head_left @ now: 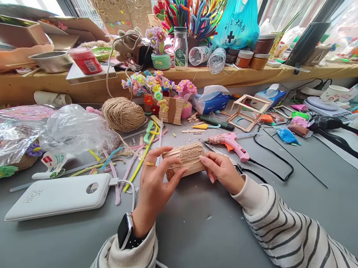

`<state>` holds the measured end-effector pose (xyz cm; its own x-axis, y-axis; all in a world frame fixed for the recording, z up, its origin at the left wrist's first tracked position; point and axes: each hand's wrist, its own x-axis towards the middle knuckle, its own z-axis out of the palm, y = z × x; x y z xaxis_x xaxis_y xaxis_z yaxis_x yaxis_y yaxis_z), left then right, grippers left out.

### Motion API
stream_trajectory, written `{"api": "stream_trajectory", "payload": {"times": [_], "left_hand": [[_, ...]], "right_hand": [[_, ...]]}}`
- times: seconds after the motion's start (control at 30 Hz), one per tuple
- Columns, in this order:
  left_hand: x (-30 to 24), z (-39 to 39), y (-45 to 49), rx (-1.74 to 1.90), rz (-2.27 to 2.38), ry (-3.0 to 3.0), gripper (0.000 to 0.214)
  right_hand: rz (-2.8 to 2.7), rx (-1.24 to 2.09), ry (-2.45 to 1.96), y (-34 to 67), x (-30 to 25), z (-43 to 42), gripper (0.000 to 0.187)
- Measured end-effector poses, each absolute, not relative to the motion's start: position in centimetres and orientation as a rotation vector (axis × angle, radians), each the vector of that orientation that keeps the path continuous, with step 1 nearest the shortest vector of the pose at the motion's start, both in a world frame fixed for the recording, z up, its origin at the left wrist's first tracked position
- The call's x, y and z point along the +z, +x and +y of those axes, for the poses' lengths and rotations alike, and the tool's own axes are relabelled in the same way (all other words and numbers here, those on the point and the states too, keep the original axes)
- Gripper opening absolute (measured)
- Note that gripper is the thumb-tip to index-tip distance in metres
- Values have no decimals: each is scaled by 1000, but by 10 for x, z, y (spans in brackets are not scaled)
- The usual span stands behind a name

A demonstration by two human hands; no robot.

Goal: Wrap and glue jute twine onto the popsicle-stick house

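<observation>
A small box-like piece of wooden craft sticks wrapped with twine is held just above the grey table. My left hand grips its left end, thumb along the near side and fingers over the top. At the right end, the thumb and forefinger of my right hand pinch the near corner. A pink hot glue gun lies just beyond my right hand, its black cord curving to the right. Loose pipe cleaners and plastic strips are spread left of the piece.
A white power bank with a cable lies at left. Behind it are crinkled clear plastic and a twine ball. A wooden stick frame stands back right, near clay packets. Jars, bottles and pipe cleaners crowd the ledge.
</observation>
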<state>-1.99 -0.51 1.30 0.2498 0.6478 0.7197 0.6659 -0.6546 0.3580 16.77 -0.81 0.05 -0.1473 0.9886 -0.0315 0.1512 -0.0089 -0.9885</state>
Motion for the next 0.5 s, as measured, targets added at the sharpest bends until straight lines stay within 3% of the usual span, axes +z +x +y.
{"api": "stream_trajectory", "payload": {"times": [0.27,0.5], "left_hand": [[11,-7,-23,-1429,-1316,-2576,3],[13,-7,-28,-1997,-1624,-2656,18]], "right_hand": [[-1410,1272,-1232,168,0,-8,39],[-1355,1316,-1215,168,-1,-7,39]]}}
